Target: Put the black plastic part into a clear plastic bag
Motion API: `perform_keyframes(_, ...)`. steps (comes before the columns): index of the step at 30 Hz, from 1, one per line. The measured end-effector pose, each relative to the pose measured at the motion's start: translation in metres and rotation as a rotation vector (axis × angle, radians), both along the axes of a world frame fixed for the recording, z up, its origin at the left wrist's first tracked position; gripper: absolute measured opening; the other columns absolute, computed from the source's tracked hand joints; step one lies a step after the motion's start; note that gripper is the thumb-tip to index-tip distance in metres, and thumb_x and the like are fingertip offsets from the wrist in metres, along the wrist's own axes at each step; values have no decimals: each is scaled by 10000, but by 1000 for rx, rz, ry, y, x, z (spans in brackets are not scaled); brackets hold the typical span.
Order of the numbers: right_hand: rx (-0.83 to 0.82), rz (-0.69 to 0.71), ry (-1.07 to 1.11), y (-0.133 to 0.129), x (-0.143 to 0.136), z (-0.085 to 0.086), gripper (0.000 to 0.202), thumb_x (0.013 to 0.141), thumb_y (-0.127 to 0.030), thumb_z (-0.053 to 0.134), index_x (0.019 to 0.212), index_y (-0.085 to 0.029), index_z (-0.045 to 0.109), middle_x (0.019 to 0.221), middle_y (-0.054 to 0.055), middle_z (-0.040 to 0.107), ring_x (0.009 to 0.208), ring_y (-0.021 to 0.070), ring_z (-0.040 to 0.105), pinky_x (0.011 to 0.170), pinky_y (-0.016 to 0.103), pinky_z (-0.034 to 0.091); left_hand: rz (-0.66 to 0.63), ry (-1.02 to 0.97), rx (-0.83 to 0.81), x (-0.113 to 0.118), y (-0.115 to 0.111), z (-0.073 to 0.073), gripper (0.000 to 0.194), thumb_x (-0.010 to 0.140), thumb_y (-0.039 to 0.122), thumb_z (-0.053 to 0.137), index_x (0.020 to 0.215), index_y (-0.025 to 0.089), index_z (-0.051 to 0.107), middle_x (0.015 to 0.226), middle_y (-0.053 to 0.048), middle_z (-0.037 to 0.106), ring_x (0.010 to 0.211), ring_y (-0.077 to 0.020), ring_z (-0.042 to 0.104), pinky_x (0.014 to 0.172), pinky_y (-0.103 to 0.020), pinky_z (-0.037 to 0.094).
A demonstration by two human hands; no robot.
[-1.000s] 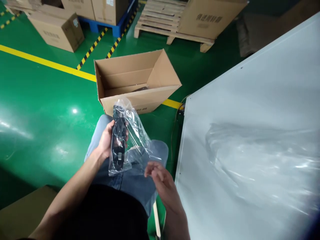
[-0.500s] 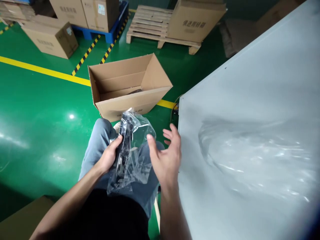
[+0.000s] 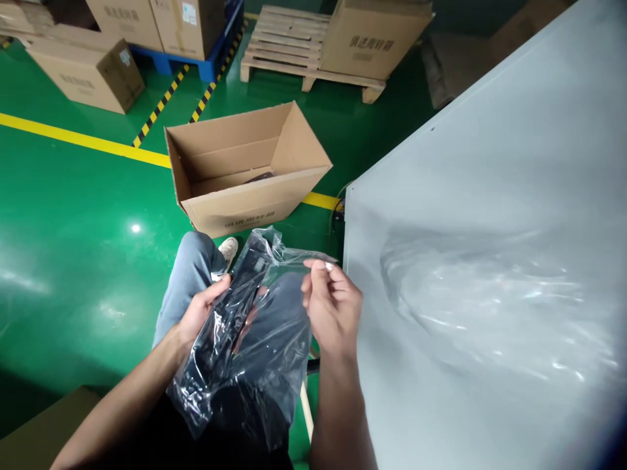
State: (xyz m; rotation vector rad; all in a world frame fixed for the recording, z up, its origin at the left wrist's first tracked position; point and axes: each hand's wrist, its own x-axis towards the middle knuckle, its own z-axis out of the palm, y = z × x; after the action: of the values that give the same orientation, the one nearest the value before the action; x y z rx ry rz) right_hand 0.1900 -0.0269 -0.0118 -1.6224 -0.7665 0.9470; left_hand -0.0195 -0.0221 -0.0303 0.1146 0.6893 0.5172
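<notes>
Head view, nearest first: a clear plastic bag (image 3: 255, 352) is spread over the lap, with a long black device (image 3: 230, 313) lying slantwise inside it. The left hand (image 3: 203, 313) is closed around the device through the film, thumb on top and fingers showing underneath. The right hand (image 3: 330, 307) is kept apart from the left, just beside the bag's upper right corner, where the bag's mouth edge is pinched between thumb and forefinger and drawn taut toward the grey table (image 3: 490, 196).

The step in hand is judged to be the opening of the bag's mouth. For the next move, a steady grip on the device would be called for while the film is held open, since the thin plastic could slip or crumple.

Further off, a white shoe (image 3: 226, 250) is seen past the knee. Beyond it, an open cardboard box (image 3: 245, 209) stands on the green floor (image 3: 73, 228), well apart from both hands. Farthest away, a wooden pallet (image 3: 289, 36) and stacked cartons (image 3: 147, 19) are seen.
</notes>
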Motion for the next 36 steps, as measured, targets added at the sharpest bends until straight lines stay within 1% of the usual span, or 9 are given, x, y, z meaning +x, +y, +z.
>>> perform_keyframes(3, -5, 12, 23, -1, 0, -4, 516, 905, -727, 666, 955, -214, 683, 609, -59, 546, 447, 82, 427, 402, 225, 328, -3, -18, 23, -1, -2, -2, 640, 918, 608, 673, 1362, 148, 693, 756, -74, 711, 443, -167, 558, 407, -315, 486)
perform_keyframes(7, -39, 30, 136, -2, -3, -17, 512, 880, -733, 693, 930, -225, 662, 595, -73, 530, 440, 76, 385, 405, 227, 301, -29, -50, 29, -2, -7, -5, 654, 904, 616, 687, 1362, 151, 703, 778, -90, 717, 492, -178, 586, 431, -308, 504)
perform_keyframes(10, -38, 40, 189, -3, -5, -24, 519, 861, -740, 710, 905, -226, 658, 568, -85, 492, 435, 72, 352, 407, 228, 271, -35, -35, 53, -3, -10, -6, 657, 890, 618, 713, 1360, 157, 714, 744, -83, 703, 496, -185, 585, 427, -305, 504)
perform_keyframes(15, -61, 26, 280, -2, -8, -22, 561, 810, -775, 735, 873, -224, 653, 540, -94, 451, 418, 68, 303, 396, 237, 212, -5, -3, 58, -2, -11, -5, 690, 851, 600, 768, 1383, 165, 705, 698, -51, 672, 493, -188, 584, 406, -303, 505)
perform_keyframes(22, -52, 20, 298, 0, -8, -19, 572, 784, -786, 748, 851, -226, 648, 535, -96, 446, 413, 62, 297, 397, 234, 196, -10, -48, 11, 0, -12, -5, 696, 846, 599, 777, 1391, 173, 697, 710, -40, 672, 503, -188, 594, 400, -302, 510)
perform_keyframes(26, -63, 35, 310, 0, -10, -19, 562, 794, -778, 739, 865, -227, 656, 516, -100, 430, 404, 67, 290, 389, 236, 188, -24, -82, 13, -1, -13, -9, 698, 864, 612, 763, 1386, 152, 697, 730, -42, 686, 498, -173, 590, 416, -297, 533)
perform_keyframes(31, -65, 34, 315, 1, -14, -23, 547, 798, -763, 738, 847, -225, 654, 513, -102, 428, 409, 62, 267, 390, 236, 173, -76, -178, -6, 0, -11, -10, 778, 849, 648, 775, 1416, 128, 665, 747, -37, 686, 531, -182, 621, 433, -296, 560)
perform_keyframes(36, -63, 32, 328, 4, -15, -25, 538, 788, -756, 744, 856, -229, 658, 512, -104, 437, 409, 66, 276, 393, 237, 180, -26, -161, 16, 2, -12, -11, 710, 870, 628, 769, 1378, 138, 692, 737, -27, 669, 491, -161, 593, 399, -279, 551)
